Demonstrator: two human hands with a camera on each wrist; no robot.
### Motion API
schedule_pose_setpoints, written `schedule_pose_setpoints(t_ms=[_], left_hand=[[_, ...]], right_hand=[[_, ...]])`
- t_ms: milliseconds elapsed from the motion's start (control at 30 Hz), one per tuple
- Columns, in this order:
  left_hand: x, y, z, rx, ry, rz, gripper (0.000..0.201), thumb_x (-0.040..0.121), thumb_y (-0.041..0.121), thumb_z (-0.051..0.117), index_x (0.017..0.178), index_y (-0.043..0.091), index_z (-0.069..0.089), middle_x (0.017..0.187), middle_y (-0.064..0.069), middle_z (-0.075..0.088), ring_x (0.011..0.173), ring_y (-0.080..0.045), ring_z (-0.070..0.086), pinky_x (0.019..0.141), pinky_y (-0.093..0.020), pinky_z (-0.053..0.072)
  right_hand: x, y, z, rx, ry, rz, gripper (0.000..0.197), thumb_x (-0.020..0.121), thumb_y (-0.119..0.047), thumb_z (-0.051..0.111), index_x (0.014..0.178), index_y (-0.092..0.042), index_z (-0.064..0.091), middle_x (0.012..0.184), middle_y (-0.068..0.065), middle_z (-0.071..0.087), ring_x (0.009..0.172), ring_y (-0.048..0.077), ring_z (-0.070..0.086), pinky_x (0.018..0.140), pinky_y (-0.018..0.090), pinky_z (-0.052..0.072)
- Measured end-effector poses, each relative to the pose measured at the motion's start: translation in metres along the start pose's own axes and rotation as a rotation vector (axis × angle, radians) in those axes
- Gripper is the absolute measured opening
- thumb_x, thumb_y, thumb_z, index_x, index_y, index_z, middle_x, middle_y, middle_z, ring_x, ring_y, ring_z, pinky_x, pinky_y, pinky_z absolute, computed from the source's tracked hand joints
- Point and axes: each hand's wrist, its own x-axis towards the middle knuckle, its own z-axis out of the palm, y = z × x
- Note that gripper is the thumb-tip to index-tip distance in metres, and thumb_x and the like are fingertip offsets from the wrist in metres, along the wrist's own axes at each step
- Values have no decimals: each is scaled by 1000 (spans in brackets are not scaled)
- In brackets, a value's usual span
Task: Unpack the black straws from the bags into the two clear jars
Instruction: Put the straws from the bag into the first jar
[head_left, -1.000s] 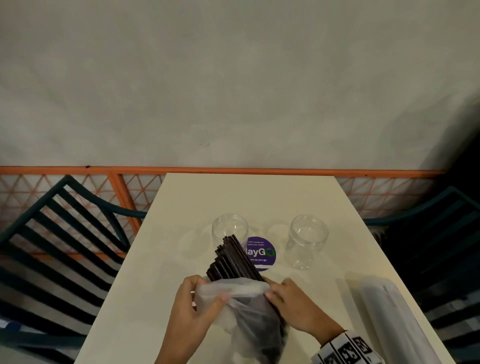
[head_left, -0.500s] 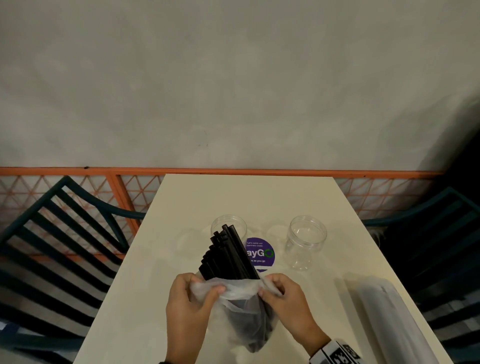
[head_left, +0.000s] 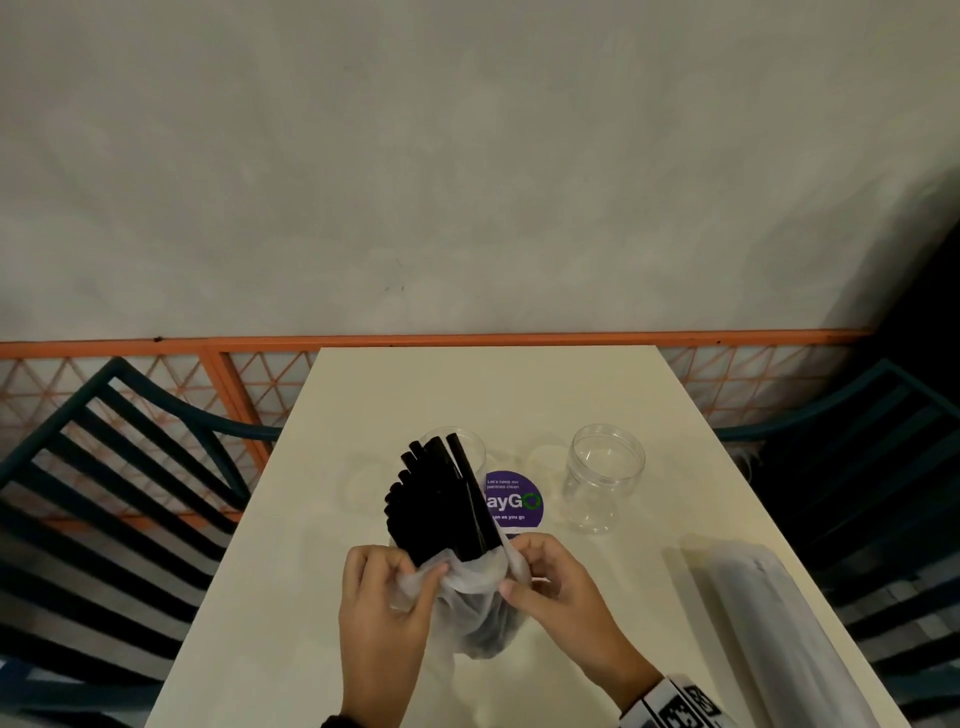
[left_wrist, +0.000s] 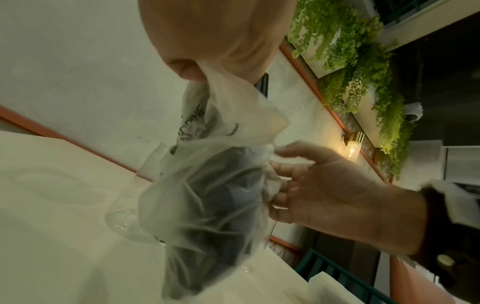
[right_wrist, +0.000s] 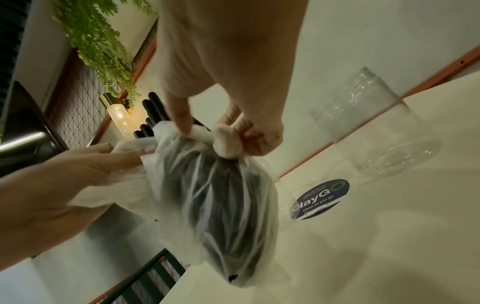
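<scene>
Filmy plastic is pinched in both my hands — left hand (head_left: 384, 597) and right hand (head_left: 558, 587) each grip the bag (head_left: 480, 608) mouth. Black straws (head_left: 441, 504) fan out just beyond my fingers, overlapping one clear jar (head_left: 475, 449); the other jar (head_left: 605, 478) stands farther right.

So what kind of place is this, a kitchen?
More likely a café or office pantry seating area. A round sticker on the table says "keep our pantries clean", slatted chairs flank it, and hanging plants and a wall lamp decorate the wall.
</scene>
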Motion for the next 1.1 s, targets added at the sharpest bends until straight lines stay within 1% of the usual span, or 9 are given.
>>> schedule_pose_setpoints(t_ms=[67,133,267,367,467,633,800,933,1100], left_hand=[[-2,-2,3,5,-25,34,32,64,24,70,67,33,39,84,25,41,74,8,46,63,-1,36],[-4,-2,4,13,-69,78,28,66,31,70,71,32,43,84,26,40,75,10,46,64,1,35],[-8,-3,5,-13,-170,202,25,71,37,63,93,27,59,89,17,43,84,8,50,73,-1,38],[-13,-4,5,-39,-216,262,27,81,41,58,99,22,68,90,19,50,78,5,55,69,-7,45],[-15,-3,10,-14,-177,262,18,82,41,57,92,30,66,90,18,57,73,9,55,67,-1,42],[-13,-12,16,106,-160,266,12,77,29,58,75,21,66,74,12,58,65,-1,50,63,-3,39],[-20,-21,18,138,-122,252,18,76,27,58,61,16,58,72,9,45,59,-7,47,53,-11,39],[-25,-18,20,106,-211,245,9,74,28,58,67,22,61,76,10,47,60,-4,48,58,-3,35],[-21,-11,17,86,-388,349,11,84,32,57,84,26,66,87,16,53,70,3,53,64,-2,40]], right_hand=[[-2,-2,1,-3,-8,8,46,62,-35,76,100,-15,59,95,2,68,90,12,63,83,21,52],[0,-1,2,-9,52,-12,35,68,-24,77,96,-12,60,86,0,68,81,7,62,76,21,52],[7,6,-2,-20,202,-30,15,78,4,66,86,-9,62,79,6,66,70,9,59,63,21,51],[11,14,-5,-35,278,-11,19,77,4,68,85,-13,62,74,8,64,66,11,58,62,20,49],[12,23,-6,-24,351,24,25,72,2,73,83,-17,63,68,4,66,64,14,61,63,22,50],[2,19,-4,23,230,34,13,75,-4,73,85,-11,68,85,10,74,82,24,67,72,26,54],[0,13,-8,-17,-14,37,57,61,-25,83,113,-22,59,111,-5,66,106,3,58,83,23,54],[6,21,-8,-152,39,-15,55,74,-11,76,122,-27,55,110,-3,60,100,-3,55,74,15,52],[2,42,-19,-304,56,-74,38,85,-16,64,109,-42,51,107,-5,60,96,-4,55,71,7,48]])
